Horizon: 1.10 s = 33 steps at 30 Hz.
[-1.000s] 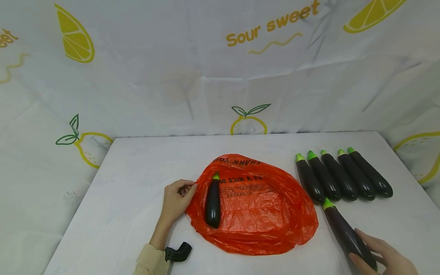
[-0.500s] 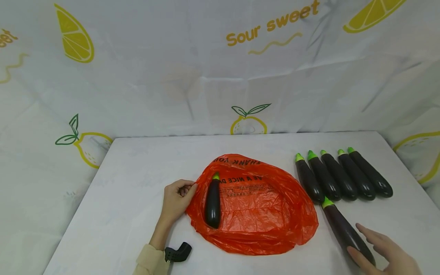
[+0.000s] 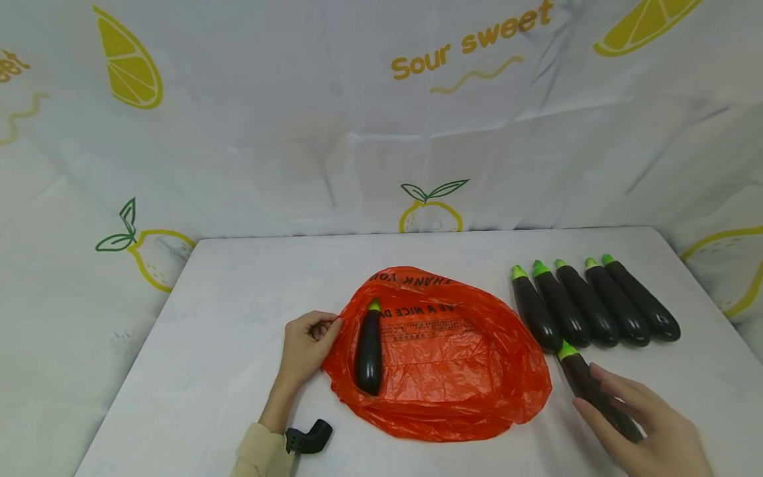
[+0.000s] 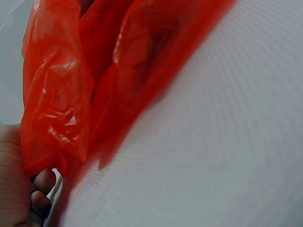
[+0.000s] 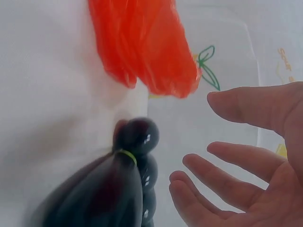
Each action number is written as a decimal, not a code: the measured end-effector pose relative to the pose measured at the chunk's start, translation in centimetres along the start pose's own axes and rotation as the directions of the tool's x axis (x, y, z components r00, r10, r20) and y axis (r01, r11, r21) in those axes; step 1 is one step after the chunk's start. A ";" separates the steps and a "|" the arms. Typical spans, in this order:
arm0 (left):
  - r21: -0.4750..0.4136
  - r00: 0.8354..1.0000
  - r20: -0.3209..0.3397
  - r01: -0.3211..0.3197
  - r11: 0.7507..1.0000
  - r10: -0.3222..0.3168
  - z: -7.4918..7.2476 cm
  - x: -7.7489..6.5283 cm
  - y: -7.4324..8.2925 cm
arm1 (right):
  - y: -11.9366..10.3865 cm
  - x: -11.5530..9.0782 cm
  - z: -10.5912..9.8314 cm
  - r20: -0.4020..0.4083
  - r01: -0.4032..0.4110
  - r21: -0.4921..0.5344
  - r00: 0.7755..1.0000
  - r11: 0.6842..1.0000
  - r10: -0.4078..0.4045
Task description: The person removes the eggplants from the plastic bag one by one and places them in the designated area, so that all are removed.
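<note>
My left hand (image 3: 306, 344) pinches the left edge of a red plastic bag (image 3: 441, 371), its mouth spread wide on the white table. Inside the bag, along its left side, lies a dark eggplant (image 3: 369, 351) with a green stem end. At the right, my right hand (image 3: 661, 424) hovers over another eggplant (image 3: 575, 377), thumb and fingers spread apart. The right wrist view shows those fingers straight, with nothing between them, and the eggplant (image 5: 94, 194) below and to the left. In the left wrist view, bag film (image 4: 57, 99) hangs from the thumb side of the hand.
Several more eggplants (image 3: 590, 305) lie side by side beyond the right hand, right of the bag. The loose one's stem end meets the near end of that row. A black device (image 3: 308, 437) sits at the left wrist. A lemon-print cloth (image 3: 286, 165) hangs behind the table.
My right hand has let go of the loose eggplant, spread its fingers and moved forward and left above it. The left hand and the bag have stayed in place.
</note>
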State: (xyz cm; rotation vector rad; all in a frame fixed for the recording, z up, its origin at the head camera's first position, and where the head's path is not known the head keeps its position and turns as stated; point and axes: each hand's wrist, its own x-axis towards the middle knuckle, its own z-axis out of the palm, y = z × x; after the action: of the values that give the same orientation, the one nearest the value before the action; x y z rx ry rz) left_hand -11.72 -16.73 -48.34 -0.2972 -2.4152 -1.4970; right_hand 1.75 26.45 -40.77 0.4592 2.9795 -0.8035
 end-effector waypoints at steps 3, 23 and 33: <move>0.000 1.000 0.002 -0.005 1.000 0.005 0.0 0.0 -0.1 | -0.9 0.2 0.1 -0.001 0.068 0.015 0.998 0.998 -0.068; -0.004 1.000 -0.006 -0.013 1.000 0.013 0.1 0.0 0.0 | -6.6 0.6 0.8 -0.013 0.267 0.158 0.963 0.951 -0.268; 0.002 1.000 -0.008 -0.005 1.000 0.005 0.0 0.0 0.0 | -8.7 0.7 1.1 -0.048 0.312 0.190 0.950 0.931 -0.309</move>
State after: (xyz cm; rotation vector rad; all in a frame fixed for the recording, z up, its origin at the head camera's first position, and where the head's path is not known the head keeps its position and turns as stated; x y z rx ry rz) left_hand -11.73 -16.68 -48.31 -0.2955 -2.4076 -1.4908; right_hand -1.51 18.93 -37.58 -0.0100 3.0451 -1.1283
